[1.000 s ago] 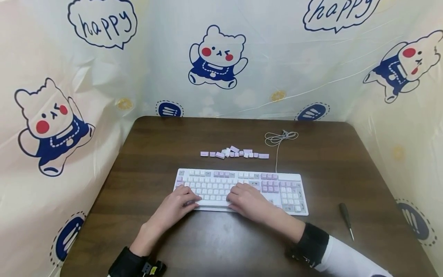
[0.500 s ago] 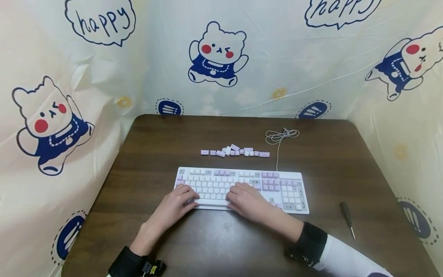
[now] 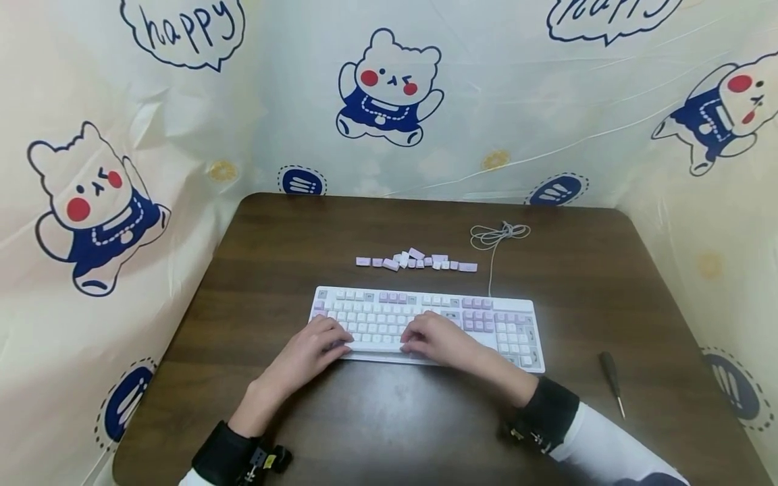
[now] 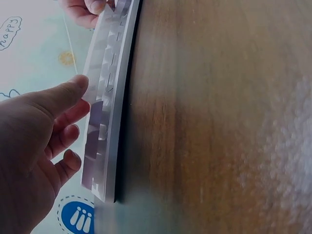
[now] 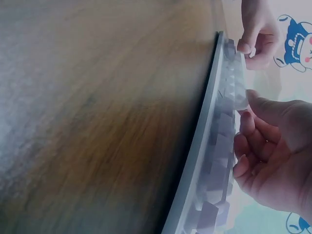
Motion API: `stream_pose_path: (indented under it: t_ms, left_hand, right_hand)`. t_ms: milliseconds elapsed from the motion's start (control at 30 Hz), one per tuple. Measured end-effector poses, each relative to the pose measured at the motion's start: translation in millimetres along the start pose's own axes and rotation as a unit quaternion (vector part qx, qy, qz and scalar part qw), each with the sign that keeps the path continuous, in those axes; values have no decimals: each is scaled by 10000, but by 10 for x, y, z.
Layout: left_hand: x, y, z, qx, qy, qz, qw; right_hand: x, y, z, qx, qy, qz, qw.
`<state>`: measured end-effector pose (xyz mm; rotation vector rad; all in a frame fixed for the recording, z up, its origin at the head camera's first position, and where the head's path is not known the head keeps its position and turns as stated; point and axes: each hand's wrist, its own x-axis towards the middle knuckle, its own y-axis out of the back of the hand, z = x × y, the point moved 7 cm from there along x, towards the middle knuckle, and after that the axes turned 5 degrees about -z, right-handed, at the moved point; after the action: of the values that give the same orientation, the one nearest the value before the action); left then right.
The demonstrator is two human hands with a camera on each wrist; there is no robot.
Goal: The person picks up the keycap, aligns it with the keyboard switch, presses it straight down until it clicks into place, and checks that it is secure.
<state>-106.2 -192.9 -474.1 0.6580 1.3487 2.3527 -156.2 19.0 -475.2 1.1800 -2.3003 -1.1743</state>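
A white keyboard (image 3: 516, 305) with white and lilac keys lies on the table. At its front row is the long white space bar keycap (image 3: 375, 347), with a hand at each end. My left hand (image 3: 313, 344) pinches the left end between thumb and fingers. The other end is between the thumb and bent fingers of my right hand (image 3: 440, 337). In the left wrist view the space bar (image 4: 98, 61) appears as a pale strip along the key tops, running between my thumb and the other hand's fingertips. The right hand covers several keys.
Several loose lilac and white keycaps (image 3: 416, 263) lie in a row behind the keyboard. A bundled grey cable (image 3: 500, 234) is at the back right. A dark-handled screwdriver (image 3: 610, 374) lies on the right of the brown table (image 3: 389, 418). A printed curtain (image 3: 389, 162) encloses the back and sides.
The head view has tilted slightly, so the keyboard sits higher in it. My right hand's fingers are drawn in more at the space bar's end; the left hand stays at its end.
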Motion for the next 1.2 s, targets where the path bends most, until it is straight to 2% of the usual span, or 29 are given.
stream_pose_path:
  t_ms: [167, 433, 700, 800, 933, 1200]
  left_hand:
    - [3, -2, -8, -5, 85, -23, 10000]
    - [12, -35, -1, 88, 185, -124, 9997]
    - [25, -38, 34, 344, 94, -33, 9994]
    - [36, -44, 46, 343, 89, -109, 9993]
    - [31, -56, 38, 315, 177, -265, 9990]
    - [14, -41, 26, 266, 265, -313, 9988]
  right_hand:
    - [10, -1, -6, -19, -94, -41, 9999]
    - [-28, -13, -113, -916, 161, 232, 9954]
    - [-106, -19, -235, -1625, 559, 485, 9839]
    - [-115, -22, -256, -1882, 577, 503, 9792]
    - [-114, -28, -278, -1978, 615, 485, 9771]
    - [-102, -48, -287, -1958, 607, 400, 9779]
